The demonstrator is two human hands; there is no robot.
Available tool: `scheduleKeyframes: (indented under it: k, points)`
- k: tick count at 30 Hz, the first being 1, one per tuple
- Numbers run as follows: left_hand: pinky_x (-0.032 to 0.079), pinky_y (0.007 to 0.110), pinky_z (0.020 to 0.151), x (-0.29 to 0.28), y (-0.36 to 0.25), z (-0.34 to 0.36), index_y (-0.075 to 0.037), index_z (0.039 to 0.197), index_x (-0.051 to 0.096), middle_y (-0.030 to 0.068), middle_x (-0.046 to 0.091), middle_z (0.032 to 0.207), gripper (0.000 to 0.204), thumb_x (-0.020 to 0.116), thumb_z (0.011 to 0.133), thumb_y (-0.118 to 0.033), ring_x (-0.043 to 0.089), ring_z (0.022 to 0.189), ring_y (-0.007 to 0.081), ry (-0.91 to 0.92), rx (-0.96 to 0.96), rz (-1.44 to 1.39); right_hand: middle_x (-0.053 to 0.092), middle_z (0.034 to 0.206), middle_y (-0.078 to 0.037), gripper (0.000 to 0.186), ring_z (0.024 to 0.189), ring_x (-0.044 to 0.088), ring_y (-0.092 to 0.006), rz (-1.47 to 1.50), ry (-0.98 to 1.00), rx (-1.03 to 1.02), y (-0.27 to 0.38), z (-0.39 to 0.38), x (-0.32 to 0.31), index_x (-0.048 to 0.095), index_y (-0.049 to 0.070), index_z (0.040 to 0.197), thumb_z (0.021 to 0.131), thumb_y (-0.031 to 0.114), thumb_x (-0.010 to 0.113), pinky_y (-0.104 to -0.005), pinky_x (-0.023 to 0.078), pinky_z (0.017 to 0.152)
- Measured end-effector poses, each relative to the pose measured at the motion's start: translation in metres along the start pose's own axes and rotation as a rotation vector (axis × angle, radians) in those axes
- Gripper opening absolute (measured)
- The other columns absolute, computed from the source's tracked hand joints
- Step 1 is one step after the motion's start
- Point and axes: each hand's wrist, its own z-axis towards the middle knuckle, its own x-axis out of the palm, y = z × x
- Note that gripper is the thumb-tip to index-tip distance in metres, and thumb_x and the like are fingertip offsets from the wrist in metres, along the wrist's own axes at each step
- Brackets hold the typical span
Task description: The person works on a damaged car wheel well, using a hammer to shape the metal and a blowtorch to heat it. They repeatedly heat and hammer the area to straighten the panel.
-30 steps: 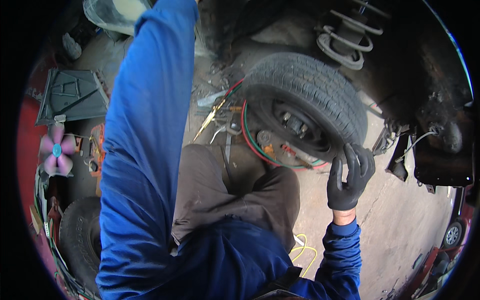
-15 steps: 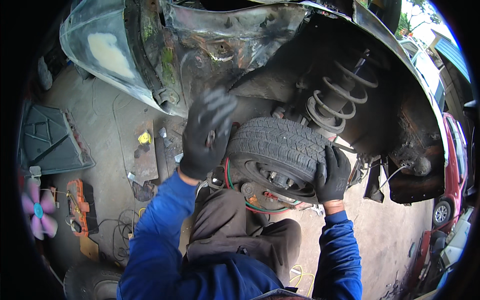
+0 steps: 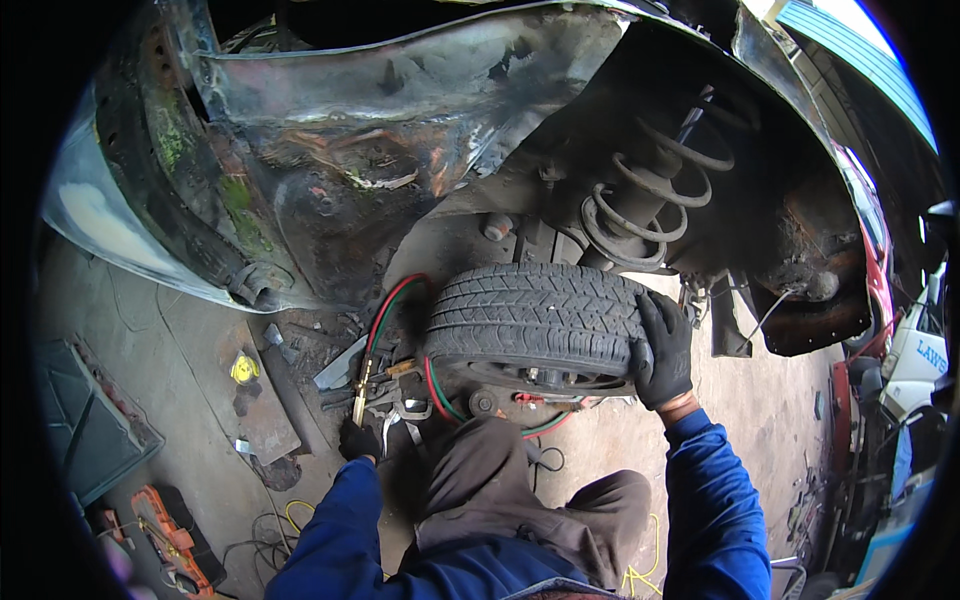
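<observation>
My gloved left hand (image 3: 357,438) is low at centre left, closed round the lower end of a brass torch (image 3: 360,400) that has red and green hoses (image 3: 390,300) at its top. My gloved right hand (image 3: 662,355) grips the right side of a tire on a wheel (image 3: 535,310), with its fingers curled against the tread. The wheel leans below a coil spring strut (image 3: 655,210) in an open wheel well. Small metal tools and scraps (image 3: 340,372) lie on the floor left of the wheel, around the torch.
A rusty, cut car body (image 3: 330,90) spans the top. On the left lie a metal plank (image 3: 265,400), a dark panel (image 3: 90,420) and an orange-and-black case (image 3: 175,540). Cables cross the floor (image 3: 180,380). Other vehicles (image 3: 910,340) stand at the far right.
My left hand has come down from high up to the floor and now holds the torch. My right hand stays at the tire, which now sits more level. The view has shifted.
</observation>
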Motion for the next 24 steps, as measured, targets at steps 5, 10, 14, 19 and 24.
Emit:
scheduleKeyframes:
  k: [5, 10, 14, 19, 24]
  points:
    - [0.056, 0.055, 0.105, 0.0, 0.005, 0.021, -0.011, 0.142, 0.064, 0.0168, 0.07, 0.139, 0.049, 0.075, 0.097, -0.029, 0.069, 0.129, 0.0395, 0.127, 0.009, 0.024, 0.056, 0.154, -0.026, 0.067, 0.141, 0.05, -0.0485, -0.002, 0.002, 0.014, -0.002, 0.0, -0.001, 0.056, 0.002, 0.156, 0.098, 0.036, 0.06, -0.0584, 0.035, 0.123]
    - [0.058, 0.057, 0.099, 0.016, 0.02, 0.049, -0.011, 0.139, 0.066, 0.0222, 0.075, 0.127, 0.043, 0.071, 0.1, -0.029, 0.072, 0.12, 0.0457, 0.334, 0.769, 0.959, 0.057, 0.152, -0.026, 0.066, 0.141, 0.051, -0.048, -0.003, -0.025, 0.021, -0.009, -0.004, 0.002, 0.059, 0.004, 0.154, 0.096, 0.037, 0.063, -0.0576, 0.037, 0.122]
    - [0.057, 0.058, 0.096, 0.002, 0.013, 0.008, -0.003, 0.12, 0.068, 0.028, 0.075, 0.118, 0.037, 0.065, 0.101, -0.035, 0.071, 0.111, 0.0501, 0.086, 0.052, -0.045, 0.058, 0.151, -0.025, 0.067, 0.14, 0.052, -0.0474, 0.024, -0.059, 0.033, -0.01, -0.006, 0.002, 0.06, 0.005, 0.153, 0.095, 0.038, 0.066, -0.0577, 0.038, 0.122]
    - [0.056, 0.058, 0.09, -0.061, 0.019, -0.043, -0.002, 0.114, 0.066, 0.0272, 0.074, 0.105, 0.035, 0.065, 0.101, -0.034, 0.073, 0.103, 0.0484, 0.12, 0.066, -0.139, 0.058, 0.152, -0.023, 0.065, 0.142, 0.051, -0.0467, 0.023, -0.074, 0.046, -0.008, -0.008, 0.0, 0.062, 0.008, 0.153, 0.097, 0.04, 0.068, -0.0594, 0.036, 0.123]
    - [0.055, 0.056, 0.086, -0.107, 0.059, -0.096, -0.004, 0.112, 0.064, 0.0256, 0.074, 0.103, 0.03, 0.068, 0.103, -0.033, 0.072, 0.099, 0.048, 0.166, 0.022, -0.301, 0.058, 0.151, -0.023, 0.063, 0.142, 0.051, -0.0465, 0.051, -0.079, 0.056, -0.011, -0.015, 0.0, 0.063, 0.009, 0.152, 0.099, 0.042, 0.068, -0.0602, 0.036, 0.123]
